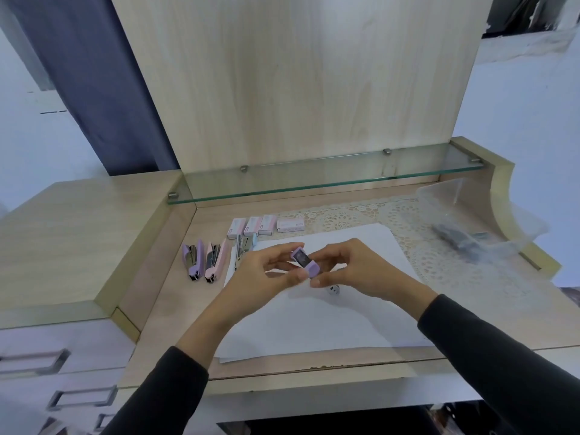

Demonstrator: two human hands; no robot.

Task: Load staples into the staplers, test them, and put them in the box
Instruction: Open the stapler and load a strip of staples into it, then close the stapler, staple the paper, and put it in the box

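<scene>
Dark sleeves (163, 390); left hand (260, 274), right hand (354, 268) pinch purple stapler (306, 262) above paper (314, 321); spare staplers (213, 260) leftward, staple boxes (251, 226) behind.

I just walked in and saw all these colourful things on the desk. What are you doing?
A person pinches a small purple item between the left hand and the right hand, above a white sheet of paper. I cannot tell if it is a stapler or a staple box. A purple stapler and a pink stapler lie to the left, staple boxes line up behind, and a clear box sits at the right.
</scene>
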